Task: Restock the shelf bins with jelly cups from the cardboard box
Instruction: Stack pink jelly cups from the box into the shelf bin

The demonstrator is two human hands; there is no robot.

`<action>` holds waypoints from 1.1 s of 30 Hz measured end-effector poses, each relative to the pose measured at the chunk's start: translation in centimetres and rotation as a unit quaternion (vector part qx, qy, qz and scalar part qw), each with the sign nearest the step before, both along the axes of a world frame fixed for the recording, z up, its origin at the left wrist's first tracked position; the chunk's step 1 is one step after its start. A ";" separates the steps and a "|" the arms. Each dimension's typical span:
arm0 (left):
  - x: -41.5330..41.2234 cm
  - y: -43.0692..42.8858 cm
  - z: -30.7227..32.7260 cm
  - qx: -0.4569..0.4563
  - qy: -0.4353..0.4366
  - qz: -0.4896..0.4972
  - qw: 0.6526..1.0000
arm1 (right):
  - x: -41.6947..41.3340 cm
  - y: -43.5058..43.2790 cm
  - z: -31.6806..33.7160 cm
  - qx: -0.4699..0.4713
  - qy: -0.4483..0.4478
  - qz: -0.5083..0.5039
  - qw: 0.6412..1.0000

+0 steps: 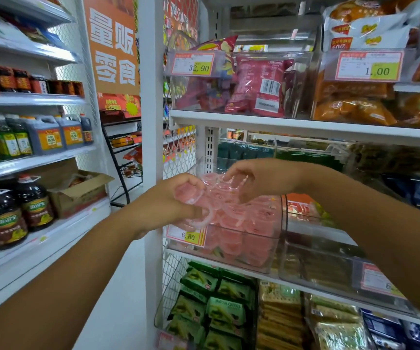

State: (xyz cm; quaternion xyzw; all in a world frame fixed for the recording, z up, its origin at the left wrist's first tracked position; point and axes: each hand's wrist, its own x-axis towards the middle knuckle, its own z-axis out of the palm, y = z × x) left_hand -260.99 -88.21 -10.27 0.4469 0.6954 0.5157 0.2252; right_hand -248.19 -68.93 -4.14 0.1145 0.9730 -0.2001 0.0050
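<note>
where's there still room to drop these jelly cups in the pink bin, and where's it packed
Free: the open gap above the pile, between the bin rim and the white shelf above, where the left hand and right hand hold jelly cups. Crowded: the bin itself, heaped about to its rim.

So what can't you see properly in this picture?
Head view:
- How many jelly cups are held: the left hand and right hand cover them, and they blur.
- Number on the lower right price tag: the right arm cuts it off.
- Inside the cardboard box: its flaps hide it.
</note>
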 end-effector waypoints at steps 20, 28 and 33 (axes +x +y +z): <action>-2.1 0.7 1.5 -0.021 0.112 0.129 0.985 | -6.4 3.0 -2.5 -0.111 0.114 -0.066 0.985; -3.0 -2.5 1.0 -0.022 0.200 0.178 0.963 | -14.0 2.5 -4.8 -0.128 0.007 -0.133 0.983; -3.4 -2.9 0.4 0.005 0.193 0.150 0.970 | -15.4 1.3 -5.9 -0.119 -0.034 -0.143 0.982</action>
